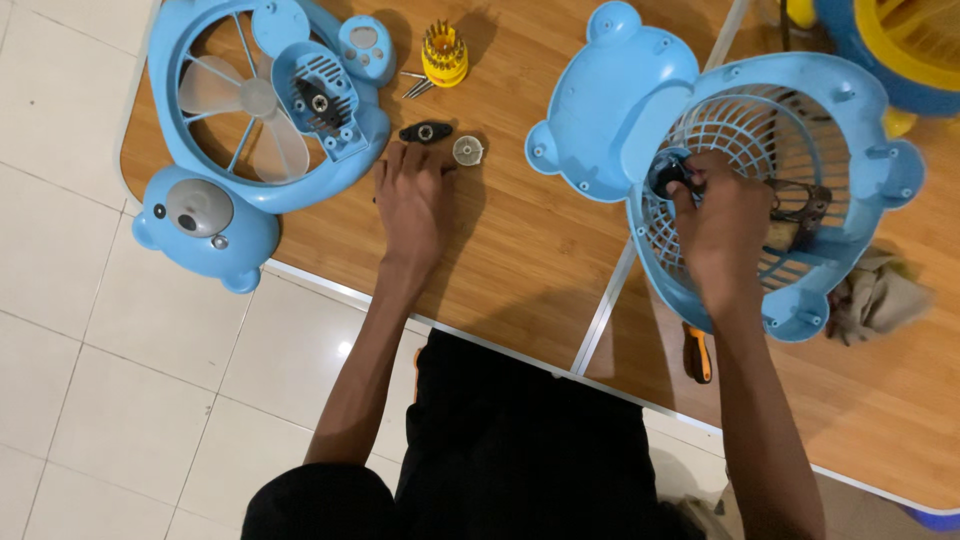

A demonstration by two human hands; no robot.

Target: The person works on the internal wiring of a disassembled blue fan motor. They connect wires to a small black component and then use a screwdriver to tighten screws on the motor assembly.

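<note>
Leftmost, white floor tiles point(70, 300), then the rounded corner of the wooden table point(520, 260). Overhanging that corner: a pale blue fan front point(200, 215) shaped like a bear, clear blades point(245, 110) inside its ring, motor housing point(320, 95) opened up, the bear face jutting past the table edge. Just above and right, a yellow bit holder point(444, 52) with loose screws point(418, 85) beside it. Left hand point(412, 200) flat on the wood, fingers spread and holding nothing, fingertips touching a small black bracket point(425, 131), with a round silvery cap point(468, 149) just beside. Bare wood between the hands, roomy, crossed by a pale seam point(600, 310) where two tabletops meet. Right of it, a blue bear-shaped back plate point(600, 110) lying flat, tucked under a blue grille cage point(800, 130) tilted up on its rim. Right hand point(725, 225) reaching into the cage, grip pinched on a small black part point(668, 172) at the grille's centre. Near edge below: an orange-handled tool point(700, 352), partly hidden by the forearm. Crumpled brown cloth point(880, 295) against the cage's right side. Far right top, another fan point(900, 40), blue and yellow, cut off by the frame.
</note>
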